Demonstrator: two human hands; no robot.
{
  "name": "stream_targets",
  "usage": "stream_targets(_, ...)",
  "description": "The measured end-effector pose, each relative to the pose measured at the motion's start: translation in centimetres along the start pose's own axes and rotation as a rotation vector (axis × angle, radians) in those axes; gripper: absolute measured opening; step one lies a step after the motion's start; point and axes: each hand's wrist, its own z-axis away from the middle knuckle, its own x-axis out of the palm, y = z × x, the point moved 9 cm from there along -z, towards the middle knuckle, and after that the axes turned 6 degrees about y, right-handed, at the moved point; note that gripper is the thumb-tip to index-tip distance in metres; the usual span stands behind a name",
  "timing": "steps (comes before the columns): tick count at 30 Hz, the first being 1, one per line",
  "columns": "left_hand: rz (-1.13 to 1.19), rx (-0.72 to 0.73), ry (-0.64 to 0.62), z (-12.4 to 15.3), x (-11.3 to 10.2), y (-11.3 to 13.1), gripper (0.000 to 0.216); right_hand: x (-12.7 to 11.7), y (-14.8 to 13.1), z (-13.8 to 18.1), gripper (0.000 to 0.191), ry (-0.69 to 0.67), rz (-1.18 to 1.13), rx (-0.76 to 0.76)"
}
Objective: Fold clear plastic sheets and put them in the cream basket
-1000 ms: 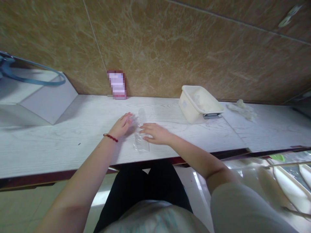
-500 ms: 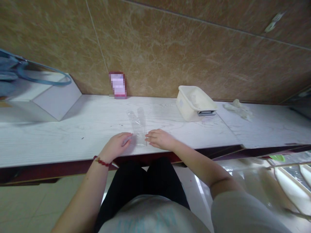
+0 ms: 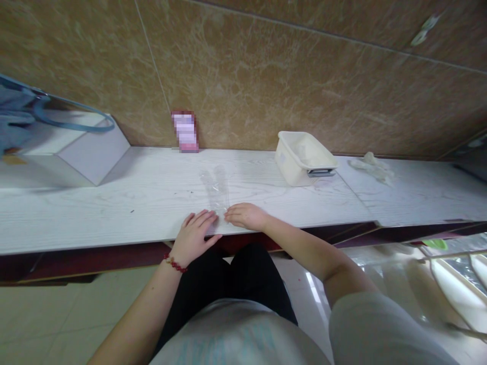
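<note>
A thin clear plastic piece [image 3: 217,190], forked into two strips at its far end, lies flat on the white wood-grain tabletop [image 3: 163,203]. My left hand [image 3: 195,232], with a red bead bracelet at the wrist, rests at the near left corner of the plastic, its fingers stretched and the thumb apart. On the other side, my right hand [image 3: 246,216] lies palm down with fingers extended, its fingertips touching the plastic's near right edge. Neither hand is closed round anything that I can see. The near end of the plastic is partly covered by my fingers.
A cream plastic bin [image 3: 291,167] stands at the back right, with crumpled whitish gloves [image 3: 373,166] farther right. A blurred phone-like object [image 3: 185,132] leans on the brown wall. At left is a white box [image 3: 95,152] with a blue strap [image 3: 72,124] over it.
My left hand has moved right and nearer the table's front edge, onto the plastic's near corner, its fingers spreading. My right hand has shifted slightly left. The view has tilted a little.
</note>
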Motion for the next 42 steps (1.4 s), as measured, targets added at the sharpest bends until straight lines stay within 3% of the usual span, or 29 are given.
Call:
stream_targets(10, 0.026, 0.047, 0.004, -0.1, 0.4, 1.2, 0.046, -1.0, -1.4, 0.7, 0.024, 0.063, 0.023, 0.018)
stream_targets(14, 0.018, 0.047, 0.063, 0.8, -0.1, 1.4, 0.036, -1.1, -2.5, 1.6, 0.025, 0.069, 0.012, 0.040)
stream_targets(18, 0.083, 0.145, 0.096, 2.0, -0.6, 2.3, 0.025, -1.3, -4.0, 2.8, 0.023, 0.102, -0.056, 0.057)
stream_targets(25, 0.277, 0.253, 0.167, 2.6, -1.9, 3.5, 0.025, -2.1, -2.1, 3.4, 0.046, 0.149, -0.070, 0.331)
stream_targets(29, 0.356, 0.283, 0.177, 2.7, -2.6, 4.3, 0.027, -1.5, -1.0, 3.0, 0.030, 0.108, -0.076, 0.419)
stream_targets(32, 0.352, 0.242, 0.160, 2.5, -2.4, 4.0, 0.027, -1.1, -0.9, 2.6, 0.021, 0.122, -0.106, 0.415)
stream_targets(38, 0.332, 0.064, 0.056, 0.4, -0.7, 1.0, 0.044, -1.2, -0.8, 2.2, 0.022, 0.170, -0.191, 0.438)
stream_targets(42, 0.398, 0.037, 0.040, -1.3, -0.5, 0.2, 0.032, -1.2, 0.1, 2.1, 0.024, 0.141, -0.257, 0.525)
